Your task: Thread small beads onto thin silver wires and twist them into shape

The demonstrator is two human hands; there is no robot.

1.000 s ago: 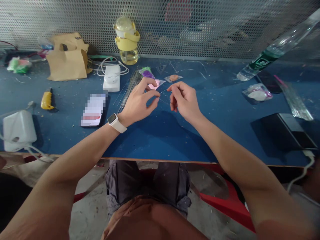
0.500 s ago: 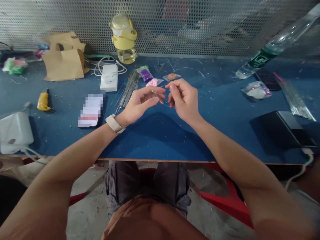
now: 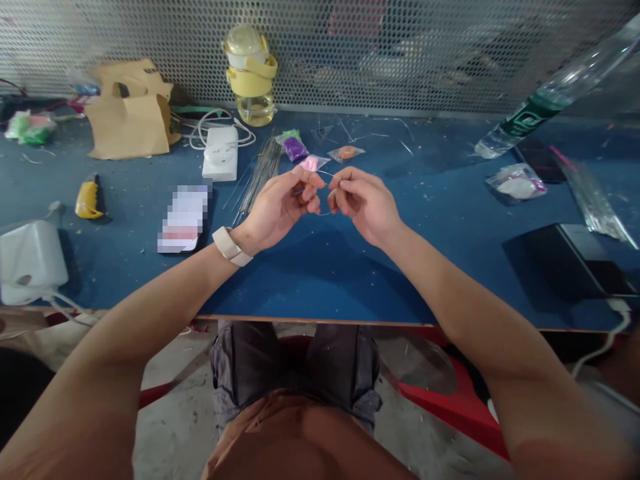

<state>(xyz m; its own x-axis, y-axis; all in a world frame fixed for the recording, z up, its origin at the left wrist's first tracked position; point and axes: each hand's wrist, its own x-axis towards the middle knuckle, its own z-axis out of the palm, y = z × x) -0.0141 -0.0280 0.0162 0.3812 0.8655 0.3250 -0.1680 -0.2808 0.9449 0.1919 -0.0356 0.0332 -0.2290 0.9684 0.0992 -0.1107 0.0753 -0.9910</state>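
Between my hands is a thin wire bent into a loop, held above the blue table. My left hand, with a pale band on the wrist, is closed on the loop's left side. The fingers of my right hand pinch its right side. Most of the loop is hidden behind the fingers; only short arcs show at top and bottom. Just beyond my left hand lie a bundle of straight wires, a pink packet, a purple packet and an orange packet.
To the left are a phone, a yellow-handled cutter, a white charger and brown paper. A yellow-topped bottle stands at the mesh panel. On the right are a leaning water bottle and a black box.
My left fingers, stretched out along the wire before, have curled in around it. My right hand keeps its pinch, with its fingers slightly shifted.
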